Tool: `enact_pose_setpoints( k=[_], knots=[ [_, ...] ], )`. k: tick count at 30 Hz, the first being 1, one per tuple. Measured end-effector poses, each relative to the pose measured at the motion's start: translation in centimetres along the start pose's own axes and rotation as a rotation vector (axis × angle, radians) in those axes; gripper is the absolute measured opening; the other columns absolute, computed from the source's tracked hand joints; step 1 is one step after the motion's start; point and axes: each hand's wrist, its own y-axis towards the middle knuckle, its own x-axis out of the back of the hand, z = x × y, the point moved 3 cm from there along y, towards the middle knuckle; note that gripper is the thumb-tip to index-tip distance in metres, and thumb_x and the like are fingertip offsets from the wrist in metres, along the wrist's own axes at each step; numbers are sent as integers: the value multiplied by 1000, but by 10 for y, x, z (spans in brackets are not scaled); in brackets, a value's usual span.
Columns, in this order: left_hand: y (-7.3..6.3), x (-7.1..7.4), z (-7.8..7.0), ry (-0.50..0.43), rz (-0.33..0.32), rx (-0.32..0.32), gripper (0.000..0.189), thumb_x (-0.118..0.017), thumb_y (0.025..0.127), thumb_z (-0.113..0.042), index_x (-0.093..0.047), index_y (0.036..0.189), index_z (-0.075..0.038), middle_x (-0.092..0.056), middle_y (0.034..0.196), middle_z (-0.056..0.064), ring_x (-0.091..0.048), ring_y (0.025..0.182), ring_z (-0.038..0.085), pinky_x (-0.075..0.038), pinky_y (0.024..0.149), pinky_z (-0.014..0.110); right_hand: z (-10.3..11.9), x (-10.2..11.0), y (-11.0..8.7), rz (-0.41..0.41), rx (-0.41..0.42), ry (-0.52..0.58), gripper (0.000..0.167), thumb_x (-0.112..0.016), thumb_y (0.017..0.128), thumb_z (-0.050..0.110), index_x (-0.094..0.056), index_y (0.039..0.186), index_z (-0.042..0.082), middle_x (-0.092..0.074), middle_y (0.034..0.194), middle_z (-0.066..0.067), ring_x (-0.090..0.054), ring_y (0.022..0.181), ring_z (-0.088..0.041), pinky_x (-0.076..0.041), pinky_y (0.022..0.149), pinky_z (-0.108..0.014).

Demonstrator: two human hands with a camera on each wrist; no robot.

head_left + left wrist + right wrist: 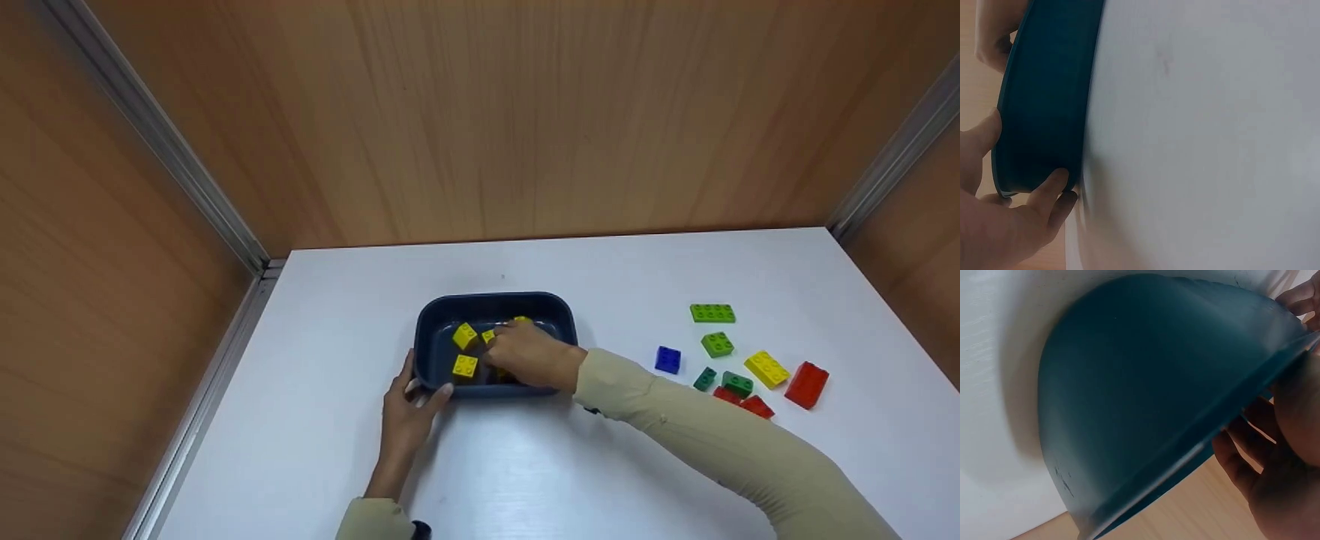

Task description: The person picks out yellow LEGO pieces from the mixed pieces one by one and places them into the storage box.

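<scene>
A dark blue tray [495, 391] with rounded corners stands on the white table, several yellow bricks [465, 366] lying inside. My left hand [409, 420] holds its near-left corner, the thumb at the rim and fingers against the outer wall, also visible in the left wrist view on the tray wall [1050, 101]. Over the near rim reaches my right hand [529, 351], fingers pointing down among the yellow bricks. In the right wrist view, the tray wall [1145, 394] partly hides this hand's fingers [1235, 461]; I cannot tell whether they pinch a brick.
Right of the tray lie loose bricks: a blue one [668, 360], light green ones [712, 313], dark green ones [737, 384], a yellow one [766, 369] and red ones [807, 385]. My right sleeve [697, 427] passes close to them. Wooden panels [480, 120] enclose the table's back and sides.
</scene>
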Motion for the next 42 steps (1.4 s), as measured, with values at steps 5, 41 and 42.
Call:
enact_pose_setpoints(
  k=[5,41,42],
  knots=[
    [1,0,0,-4,4,1,86,-78,97,-14,-29,167,-9,-43,160,28,-49,142,46,-47,116,51,-5,5,-5,-29,-15,22,32,-73,100,8,-76,131,16,-76,129,-4,-70,120,-22,-54,110,-48],
    [0,0,3,16,-15,30,85,-78,97,-16,-31,168,-13,-46,159,25,-51,140,45,-46,116,54,-75,-3,-141,-437,-299,74,36,-92,80,3,-82,113,10,-78,115,-7,-70,103,-26,-61,89,-42],
    [0,0,2,12,-15,21,85,-78,97,-15,-31,168,-12,-46,159,26,-51,140,45,-46,116,53,-76,-4,-144,-437,-312,77,36,-92,80,3,-82,113,10,-78,115,-8,-70,103,-27,-61,90,-42]
  ],
)
